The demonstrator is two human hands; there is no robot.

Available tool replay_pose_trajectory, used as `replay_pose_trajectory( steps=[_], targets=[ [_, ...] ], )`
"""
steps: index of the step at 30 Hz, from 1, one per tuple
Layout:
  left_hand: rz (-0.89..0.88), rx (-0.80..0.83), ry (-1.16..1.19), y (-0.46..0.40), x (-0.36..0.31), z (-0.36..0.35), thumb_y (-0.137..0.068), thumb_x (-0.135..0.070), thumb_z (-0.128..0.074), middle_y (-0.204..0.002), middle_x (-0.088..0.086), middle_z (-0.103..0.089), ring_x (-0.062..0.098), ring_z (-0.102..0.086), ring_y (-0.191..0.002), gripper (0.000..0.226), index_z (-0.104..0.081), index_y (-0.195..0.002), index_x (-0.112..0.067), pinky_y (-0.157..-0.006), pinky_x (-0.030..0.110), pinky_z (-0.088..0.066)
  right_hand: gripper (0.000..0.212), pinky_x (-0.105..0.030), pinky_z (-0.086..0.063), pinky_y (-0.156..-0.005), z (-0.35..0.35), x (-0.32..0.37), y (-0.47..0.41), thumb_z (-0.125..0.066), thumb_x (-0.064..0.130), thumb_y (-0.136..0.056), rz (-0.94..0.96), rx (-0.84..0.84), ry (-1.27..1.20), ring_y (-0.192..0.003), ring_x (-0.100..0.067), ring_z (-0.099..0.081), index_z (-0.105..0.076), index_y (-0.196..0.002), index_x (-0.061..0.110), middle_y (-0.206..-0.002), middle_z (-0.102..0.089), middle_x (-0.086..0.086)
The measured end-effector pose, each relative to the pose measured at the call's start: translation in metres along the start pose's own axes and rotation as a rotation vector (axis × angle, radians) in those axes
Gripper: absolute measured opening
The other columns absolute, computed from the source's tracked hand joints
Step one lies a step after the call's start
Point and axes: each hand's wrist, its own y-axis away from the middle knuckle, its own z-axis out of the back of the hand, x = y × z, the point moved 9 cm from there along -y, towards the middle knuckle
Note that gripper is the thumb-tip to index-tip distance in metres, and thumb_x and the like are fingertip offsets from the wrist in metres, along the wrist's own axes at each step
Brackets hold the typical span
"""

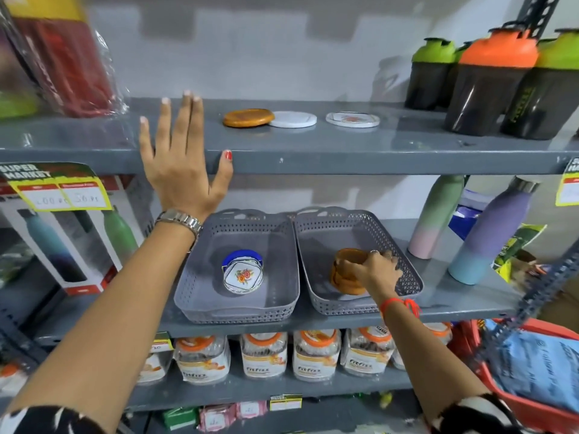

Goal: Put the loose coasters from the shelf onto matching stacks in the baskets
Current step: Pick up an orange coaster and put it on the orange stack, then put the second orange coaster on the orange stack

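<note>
Flanking three loose coasters (300, 119): shaker bottles (488, 86), seemingly unobstructed.

Right hand (374, 270) grips brown coaster stack (344, 274); 3 coasters (293, 119) above.

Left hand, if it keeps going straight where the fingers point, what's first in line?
The left hand points up and back over the upper shelf. Bare shelf lies ahead, then the back wall. The brown coaster sits off to its right. Depth is unclear.

The clear plastic orange-lidded jars (267, 355) read "Fitfizz"; the yellow-bordered shelf-edge price tag (53, 186) reads "SUPER MARKET".
</note>
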Motion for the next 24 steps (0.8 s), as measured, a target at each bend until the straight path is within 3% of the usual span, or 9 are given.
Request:
replay_pose_trajectory(
  steps=[10,14,16,19,24],
  targets=[
    [0.010,-0.059,-0.018,0.000,0.001,0.001,-0.091,-0.053,-0.021,-0.147,0.001,-0.041,0.023,-0.034,-0.137,0.068,-0.037,-0.143,-0.013,-0.113,0.044,-0.020,0.069,-0.062,-0.019,-0.111,-0.020,0.010,0.000,-0.059,0.060,-0.078,0.040,0.112,0.350,-0.134,-0.033,-0.027,-0.057,-0.128,0.012,-0.143,-0.039,-0.014],
    [0.009,-0.055,-0.032,0.001,0.001,0.001,-0.091,-0.053,-0.021,-0.147,0.000,-0.041,0.022,-0.035,-0.137,0.068,-0.038,-0.143,-0.013,-0.113,0.044,-0.020,0.067,-0.060,-0.022,-0.111,-0.015,0.017,0.010,-0.057,0.056,-0.081,0.051,0.076,0.344,-0.134,-0.035,-0.027,-0.057,-0.127,0.009,-0.143,-0.038,-0.017],
    [0.010,-0.058,-0.033,0.000,0.001,0.001,-0.091,-0.053,-0.021,-0.146,0.001,-0.042,0.022,-0.035,-0.136,0.068,-0.039,-0.143,-0.012,-0.113,0.044,-0.020,0.056,-0.056,-0.029,-0.107,0.005,0.032,0.019,-0.054,0.048,-0.086,0.101,-0.062,0.275,-0.128,-0.036,-0.035,-0.059,-0.123,0.007,-0.135,-0.045,-0.017],
    [0.013,-0.049,-0.023,0.000,0.001,0.001,-0.091,-0.053,-0.022,-0.146,0.002,-0.043,0.024,-0.036,-0.136,0.068,-0.039,-0.142,-0.012,-0.113,0.044,-0.020,0.054,-0.047,-0.035,-0.095,0.050,0.064,0.049,-0.050,0.053,-0.085,0.230,-0.365,0.143,-0.113,-0.034,-0.048,-0.063,-0.118,0.012,-0.121,-0.059,-0.012],
    [0.022,-0.012,-0.008,-0.001,-0.001,0.002,-0.090,-0.050,-0.025,-0.145,0.004,-0.043,0.026,-0.037,-0.135,0.067,-0.040,-0.142,-0.010,-0.112,0.046,-0.020,0.026,-0.035,-0.033,-0.069,0.165,0.110,0.144,-0.059,0.044,-0.078,0.557,-0.999,-0.276,-0.072,-0.026,-0.056,-0.072,-0.081,0.021,-0.073,-0.069,0.004]
  ],
)
